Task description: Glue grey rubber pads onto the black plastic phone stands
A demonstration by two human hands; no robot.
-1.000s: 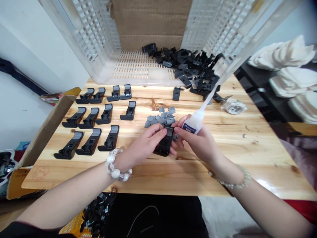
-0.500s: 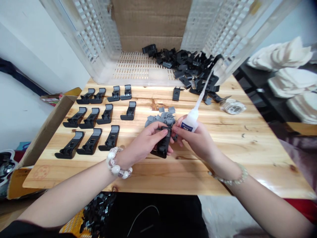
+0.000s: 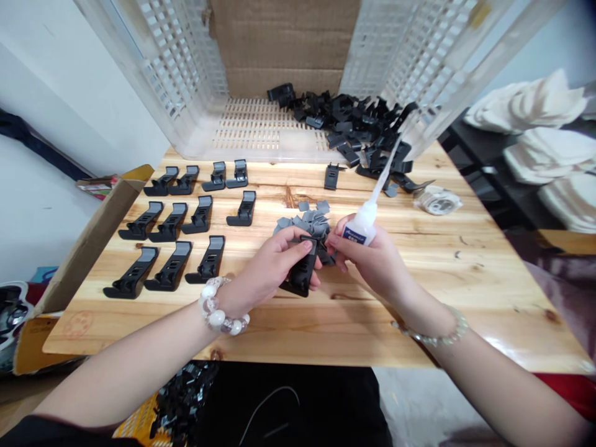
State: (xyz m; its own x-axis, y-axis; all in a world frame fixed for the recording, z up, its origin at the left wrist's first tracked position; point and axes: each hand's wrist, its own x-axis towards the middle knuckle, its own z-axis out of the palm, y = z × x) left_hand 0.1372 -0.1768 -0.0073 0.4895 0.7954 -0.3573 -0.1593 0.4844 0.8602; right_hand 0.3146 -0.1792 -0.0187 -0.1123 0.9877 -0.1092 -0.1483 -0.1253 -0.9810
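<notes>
My left hand [image 3: 267, 267] is closed around a black plastic clip [image 3: 300, 273], held just above the wooden table [image 3: 419, 298]. My right hand [image 3: 372, 257] grips a small white glue bottle [image 3: 362, 225] whose long thin nozzle points up and away to the right; its fingertips touch the top of the clip. A pile of small grey pads [image 3: 305, 222] lies right behind both hands.
Several black clips with grey pads [image 3: 186, 230] lie in rows on the left of the table. A white slatted crate [image 3: 261, 124] on its side at the back holds a heap of bare black clips [image 3: 358, 127]. A roll of tape [image 3: 437, 200] sits right; a cardboard box [image 3: 88, 242] borders the left edge.
The clip has tilted and shifted slightly left in my left hand. My right hand with the glue bottle has stayed close against it, its nozzle swaying a little.
</notes>
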